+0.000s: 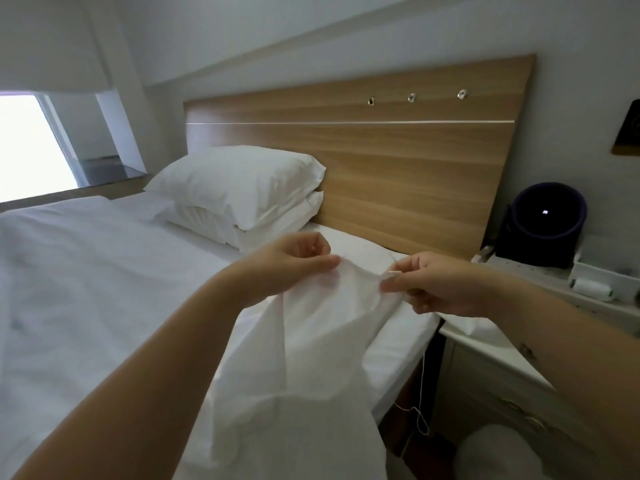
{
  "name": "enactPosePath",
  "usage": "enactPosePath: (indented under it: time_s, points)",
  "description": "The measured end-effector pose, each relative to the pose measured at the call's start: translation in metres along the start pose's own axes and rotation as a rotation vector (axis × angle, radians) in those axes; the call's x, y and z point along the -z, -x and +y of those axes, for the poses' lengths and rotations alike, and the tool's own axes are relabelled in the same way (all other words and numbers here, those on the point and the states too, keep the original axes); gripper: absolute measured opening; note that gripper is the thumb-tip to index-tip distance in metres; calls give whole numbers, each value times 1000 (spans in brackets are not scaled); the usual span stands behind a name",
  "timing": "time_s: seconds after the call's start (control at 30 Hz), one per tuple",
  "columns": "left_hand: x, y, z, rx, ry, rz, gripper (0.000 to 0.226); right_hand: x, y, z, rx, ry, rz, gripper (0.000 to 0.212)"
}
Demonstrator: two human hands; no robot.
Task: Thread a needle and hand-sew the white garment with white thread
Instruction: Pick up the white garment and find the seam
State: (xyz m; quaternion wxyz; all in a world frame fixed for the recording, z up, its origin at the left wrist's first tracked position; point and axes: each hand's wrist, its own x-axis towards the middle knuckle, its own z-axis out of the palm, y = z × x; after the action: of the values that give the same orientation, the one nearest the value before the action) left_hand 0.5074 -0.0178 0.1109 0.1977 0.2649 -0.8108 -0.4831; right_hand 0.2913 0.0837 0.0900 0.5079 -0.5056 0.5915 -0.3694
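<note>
Stretching a crumpled white cloth garment (311, 341) above the white-sheeted bed (86, 289), left hand (291, 261) and right hand (436, 282) each pinch its top edge, fingers (394, 287) curled tight. Thin white thread (423, 386) dangles below the right fingers. Mid-stitch, I'd judge, though the needle is too small to see. Next comes a steady pull-through.

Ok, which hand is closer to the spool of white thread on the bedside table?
Right. The right hand pinches the white garment left of the spool; the left hand holds it farther left, over the bed.
</note>
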Motion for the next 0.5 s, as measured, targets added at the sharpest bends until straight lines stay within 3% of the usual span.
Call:
enactPosePath:
  time_s: [0.07,0.2,0.37,0.5]
  points:
    - [-1,-3,10,-96,-97,188,20,3,2,-4,-17,154,-29,24]
    - [-9,-9,31,-261,-197,364,24,-5,4,-13,112,281,100,15]
    - [-13,-12,49,-363,-259,399,25,-12,8,-33,239,56,80,41]
    - [-9,-14,58,-407,-178,354,24,-14,9,-44,246,94,54,27]
